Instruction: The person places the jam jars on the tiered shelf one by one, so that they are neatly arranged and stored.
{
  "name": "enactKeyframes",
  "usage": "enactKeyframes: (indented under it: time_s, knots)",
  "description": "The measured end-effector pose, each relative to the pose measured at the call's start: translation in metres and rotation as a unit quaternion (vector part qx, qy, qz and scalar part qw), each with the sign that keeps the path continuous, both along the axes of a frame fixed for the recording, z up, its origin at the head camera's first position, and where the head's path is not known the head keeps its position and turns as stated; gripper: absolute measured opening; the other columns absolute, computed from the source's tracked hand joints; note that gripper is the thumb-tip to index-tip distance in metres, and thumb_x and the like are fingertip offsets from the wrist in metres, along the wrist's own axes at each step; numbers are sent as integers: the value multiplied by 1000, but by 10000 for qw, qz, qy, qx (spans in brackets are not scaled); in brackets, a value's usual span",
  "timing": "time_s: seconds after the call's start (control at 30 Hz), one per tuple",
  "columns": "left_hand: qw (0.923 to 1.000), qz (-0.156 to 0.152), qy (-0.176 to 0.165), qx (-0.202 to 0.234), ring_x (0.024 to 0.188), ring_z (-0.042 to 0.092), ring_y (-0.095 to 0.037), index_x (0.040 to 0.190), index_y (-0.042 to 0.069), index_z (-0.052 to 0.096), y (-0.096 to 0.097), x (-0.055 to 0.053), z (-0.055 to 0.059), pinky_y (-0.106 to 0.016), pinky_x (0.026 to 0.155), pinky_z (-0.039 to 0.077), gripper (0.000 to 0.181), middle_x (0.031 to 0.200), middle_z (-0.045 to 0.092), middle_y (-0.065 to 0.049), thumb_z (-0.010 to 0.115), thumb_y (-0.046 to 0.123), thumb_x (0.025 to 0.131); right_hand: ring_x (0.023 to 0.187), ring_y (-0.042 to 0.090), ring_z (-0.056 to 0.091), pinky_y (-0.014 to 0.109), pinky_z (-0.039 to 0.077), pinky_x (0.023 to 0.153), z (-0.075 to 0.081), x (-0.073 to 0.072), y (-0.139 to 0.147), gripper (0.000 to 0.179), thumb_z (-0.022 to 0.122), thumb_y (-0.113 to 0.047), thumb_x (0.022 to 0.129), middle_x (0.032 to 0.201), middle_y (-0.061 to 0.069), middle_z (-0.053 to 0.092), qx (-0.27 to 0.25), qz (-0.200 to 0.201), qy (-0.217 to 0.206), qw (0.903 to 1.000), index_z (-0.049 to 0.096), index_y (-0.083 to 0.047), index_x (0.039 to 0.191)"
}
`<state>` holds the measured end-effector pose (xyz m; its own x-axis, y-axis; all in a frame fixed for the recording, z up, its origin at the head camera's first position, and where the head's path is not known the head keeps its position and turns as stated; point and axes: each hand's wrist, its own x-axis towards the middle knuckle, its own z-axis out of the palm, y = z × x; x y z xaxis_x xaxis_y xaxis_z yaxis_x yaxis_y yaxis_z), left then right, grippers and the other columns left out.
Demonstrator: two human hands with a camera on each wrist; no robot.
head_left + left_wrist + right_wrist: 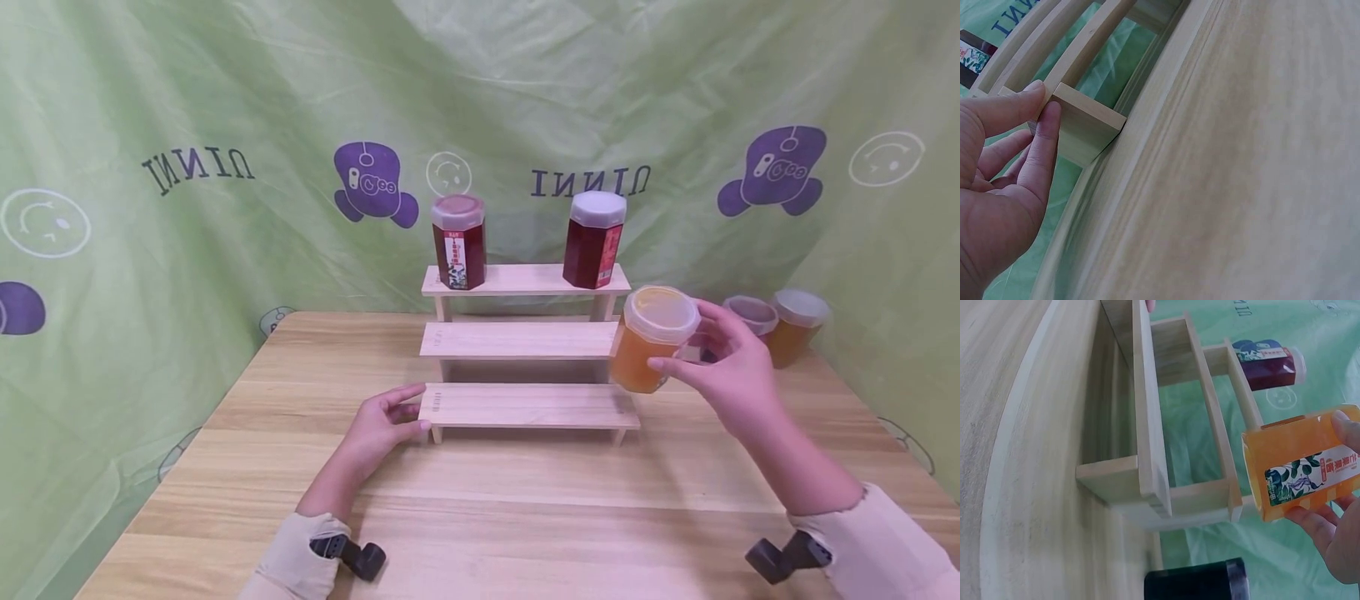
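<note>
The orange jar (643, 354) is up in the air over the right end of the wooden stand (517, 337), lid upward and slightly tilted; it hides the end of the middle step, and whether it touches the stand is hard to tell. The right hand (731, 371) has it gripped, fingers spread about as wide as the jar, thumb in front and the other fingers partly hidden behind it. The head view shows only a sliver of its label; the right wrist view shows more, but cuts off the lid end. The left hand (386, 429) pinches the left end of the lowest step (536, 406) between thumb and finger, the remaining fingers partly tucked out of sight. Two dark red jars, one left (460, 246) and one right (594, 242), stand on the top step. Beyond the right hand on the bench (517, 525), a dark jar (752, 313) is mostly covered by that hand, and a yellow jar (795, 333) is partly covered. A black object (1194, 582) is cut off at the bottom of the right wrist view, too little showing to identify
</note>
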<state>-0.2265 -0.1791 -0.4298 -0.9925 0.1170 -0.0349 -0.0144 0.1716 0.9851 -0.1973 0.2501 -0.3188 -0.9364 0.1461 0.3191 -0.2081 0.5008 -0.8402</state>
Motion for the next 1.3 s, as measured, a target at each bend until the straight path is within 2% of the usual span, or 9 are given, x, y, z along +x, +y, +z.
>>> enactKeyframes:
  time_s: [0.2,0.77,1.0,1.3]
  knots:
    - [10000,43,-15,6,111,59,-25,135,3,57,1,0,1,-24,79,54,60,125,62,-17,77,-4,79,100,10,57,15,51,71,3,-3,-12,80,87,-24,74,117,0,60,-112,183,101,9997,48,-16,144]
    - [10000,-13,-60,34,111,59,-25,136,3,56,1,2,4,-23,81,54,60,127,60,-16,77,-3,79,99,14,58,21,50,75,14,-5,-39,82,90,-25,69,118,5,63,-88,514,34,9986,50,-20,141]
    - [10000,-8,-57,10,111,59,-25,136,4,56,0,3,3,-23,81,53,60,127,60,-16,77,-2,80,106,20,56,27,51,81,19,-9,-52,86,90,-30,70,121,7,61,-171,861,-165,9960,48,-18,143]
    - [10000,1,-73,-25,111,58,-25,135,4,57,1,3,4,-23,81,53,60,126,60,-16,77,-2,79,104,21,58,34,50,84,23,-18,-68,85,90,-24,69,120,8,63,-303,1213,-68,9921,48,-16,143]
